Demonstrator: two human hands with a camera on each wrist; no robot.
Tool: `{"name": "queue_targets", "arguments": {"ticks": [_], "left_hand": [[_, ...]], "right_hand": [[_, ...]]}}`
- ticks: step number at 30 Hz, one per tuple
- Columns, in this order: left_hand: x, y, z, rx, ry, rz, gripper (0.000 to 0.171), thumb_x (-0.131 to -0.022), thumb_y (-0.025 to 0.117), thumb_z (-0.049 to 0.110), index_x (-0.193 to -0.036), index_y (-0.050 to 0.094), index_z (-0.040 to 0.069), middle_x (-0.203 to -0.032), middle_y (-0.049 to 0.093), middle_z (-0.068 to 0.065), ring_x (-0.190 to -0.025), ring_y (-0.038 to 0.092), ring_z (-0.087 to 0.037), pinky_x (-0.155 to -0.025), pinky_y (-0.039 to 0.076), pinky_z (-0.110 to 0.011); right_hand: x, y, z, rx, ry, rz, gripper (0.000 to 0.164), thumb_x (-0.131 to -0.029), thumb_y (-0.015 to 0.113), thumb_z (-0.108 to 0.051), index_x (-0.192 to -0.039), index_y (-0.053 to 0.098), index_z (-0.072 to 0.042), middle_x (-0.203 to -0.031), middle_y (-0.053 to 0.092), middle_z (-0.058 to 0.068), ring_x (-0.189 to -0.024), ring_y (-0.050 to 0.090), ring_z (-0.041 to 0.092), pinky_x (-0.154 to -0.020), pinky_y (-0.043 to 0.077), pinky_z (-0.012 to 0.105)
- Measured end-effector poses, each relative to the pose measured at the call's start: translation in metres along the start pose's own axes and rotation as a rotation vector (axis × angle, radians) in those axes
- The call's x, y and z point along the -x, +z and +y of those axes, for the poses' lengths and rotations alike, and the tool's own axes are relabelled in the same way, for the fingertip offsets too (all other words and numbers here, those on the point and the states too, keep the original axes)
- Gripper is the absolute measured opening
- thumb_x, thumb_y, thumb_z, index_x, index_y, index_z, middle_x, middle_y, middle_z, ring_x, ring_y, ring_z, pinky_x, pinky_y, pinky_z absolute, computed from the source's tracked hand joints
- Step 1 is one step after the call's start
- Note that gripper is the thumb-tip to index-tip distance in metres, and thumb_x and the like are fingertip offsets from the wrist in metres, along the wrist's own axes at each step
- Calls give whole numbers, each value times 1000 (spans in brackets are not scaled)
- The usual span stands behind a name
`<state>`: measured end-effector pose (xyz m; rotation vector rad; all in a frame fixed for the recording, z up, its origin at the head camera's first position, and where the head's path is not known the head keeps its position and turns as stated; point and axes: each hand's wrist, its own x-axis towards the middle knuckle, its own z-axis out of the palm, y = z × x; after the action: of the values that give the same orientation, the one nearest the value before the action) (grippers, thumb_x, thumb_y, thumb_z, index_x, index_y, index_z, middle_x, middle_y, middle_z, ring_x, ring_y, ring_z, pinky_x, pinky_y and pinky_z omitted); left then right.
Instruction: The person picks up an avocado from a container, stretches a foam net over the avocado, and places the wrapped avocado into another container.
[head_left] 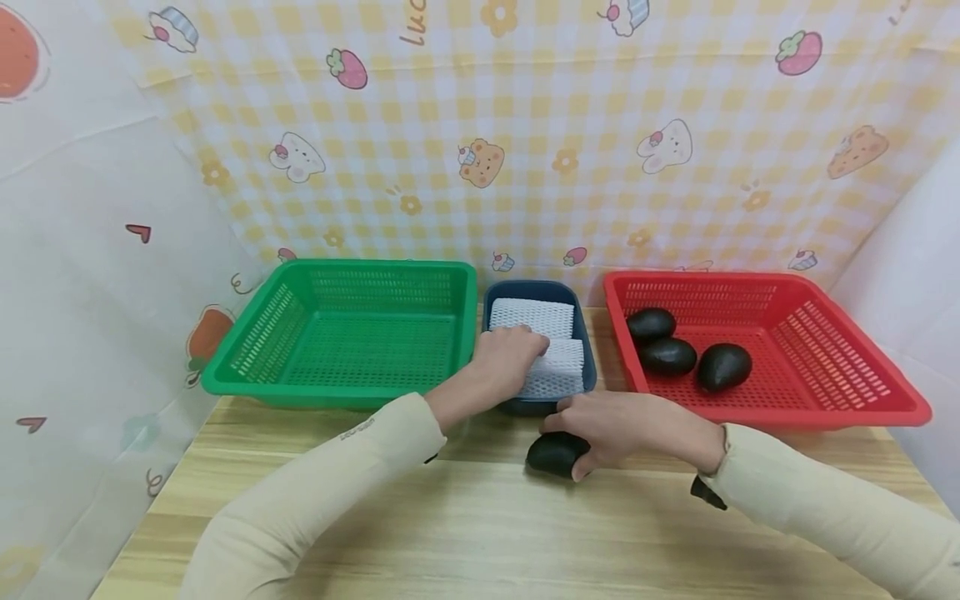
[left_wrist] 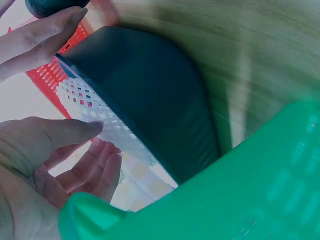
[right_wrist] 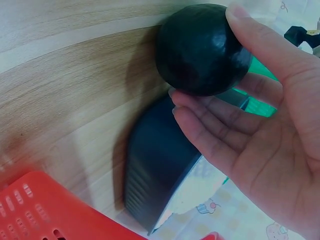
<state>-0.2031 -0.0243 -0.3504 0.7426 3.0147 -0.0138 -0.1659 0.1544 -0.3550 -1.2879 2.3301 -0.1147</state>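
Right hand (head_left: 617, 423), fingers curled round avocado (head_left: 553, 455) on bench (head_left: 450, 533), near side of bin (head_left: 525, 407). Left hand (head_left: 507, 360) at nets (head_left: 561, 367); we cannot tell whether its fingers pinch. Risk: loose right grip lets avocado roll.

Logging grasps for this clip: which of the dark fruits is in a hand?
The dark fruit in front of the blue bin, gripped by the right hand; the other three fruits lie in the red basket, untouched.

In front of me spreads a yellow-and-white checked cloth (head_left: 420, 92) with cartoon prints; to my left is white printed cloth (head_left: 75, 275), and below me a pale wood-grain tabletop (head_left: 480, 542) shines softly.
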Motion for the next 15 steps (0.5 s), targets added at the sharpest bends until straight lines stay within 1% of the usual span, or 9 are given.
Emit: {"name": "queue_targets", "arguments": {"ticks": [3,9,15], "left_hand": [[4,-4,-1,0,6,16,29,-99,65,9,-123,73,24,-108,68,0,-91,64,-20,-67,55,-38],[14,-16,-6,5,18,77,31,-97,69,11,-125,73,23,-110,68,-2,-93,65,-20,-69,56,-38],[27,-33,-11,16,59,138,30,-97,69,10,-125,74,21,-109,68,-3,-91,65,-21,-68,56,-35]], "right_hand": [[1,-1,0,-9,3,-4,51,-81,88,-34,-124,66,-18,-100,59,-6,-87,55,9,-74,50,30],[2,-1,0,-2,0,2,52,-80,88,-34,-125,66,-18,-102,60,-6,-88,55,9,-75,51,31],[1,0,0,14,-11,4,54,-80,88,-35,-126,66,-18,-103,61,-5,-88,56,9,-75,51,31]]}}
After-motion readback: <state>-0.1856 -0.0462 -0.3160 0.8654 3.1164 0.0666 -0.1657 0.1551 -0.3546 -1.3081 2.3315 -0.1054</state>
